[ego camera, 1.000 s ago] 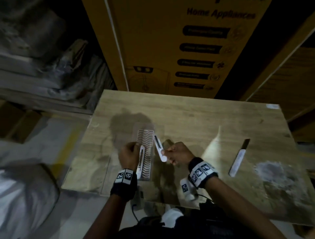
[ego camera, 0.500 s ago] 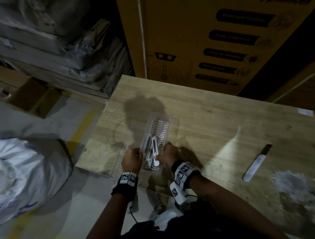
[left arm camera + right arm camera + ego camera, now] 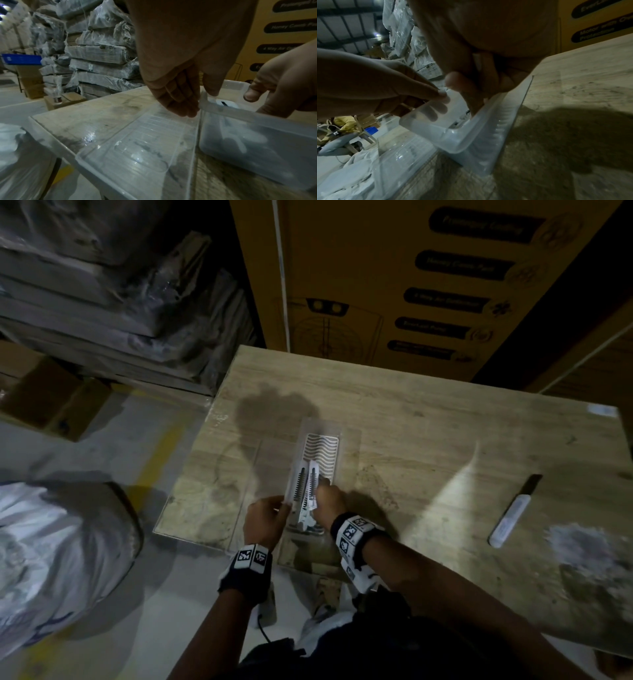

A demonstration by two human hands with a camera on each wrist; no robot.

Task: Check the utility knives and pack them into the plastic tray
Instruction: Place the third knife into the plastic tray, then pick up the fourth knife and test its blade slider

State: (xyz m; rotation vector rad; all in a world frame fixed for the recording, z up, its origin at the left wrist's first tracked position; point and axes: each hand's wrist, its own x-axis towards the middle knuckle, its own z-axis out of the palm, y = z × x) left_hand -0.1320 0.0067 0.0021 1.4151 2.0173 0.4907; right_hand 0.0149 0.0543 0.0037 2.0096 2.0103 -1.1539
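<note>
A clear plastic tray (image 3: 322, 453) with a wavy bottom lies on the wooden table (image 3: 428, 440). Two white utility knives lie in it side by side, the left knife (image 3: 297, 484) and the right knife (image 3: 311, 487). My left hand (image 3: 265, 517) pinches the tray's near-left wall (image 3: 223, 108), thumb inside and fingers outside. My right hand (image 3: 329, 501) grips the right knife, fingers curled round its white body (image 3: 477, 60) down in the tray (image 3: 471, 142). A third knife (image 3: 512, 513), its dark blade end pointing away, lies alone far to the right.
A clear flat lid (image 3: 205, 501) lies left of the tray, at the table's left edge. A tall yellow carton (image 3: 411, 285) stands behind the table. Wrapped stacks (image 3: 120, 302) and a white sack (image 3: 51, 559) are on the floor to the left.
My right hand has brought the second knife down from above the tray and laid it beside the first. My left hand has stayed at the tray's near corner.
</note>
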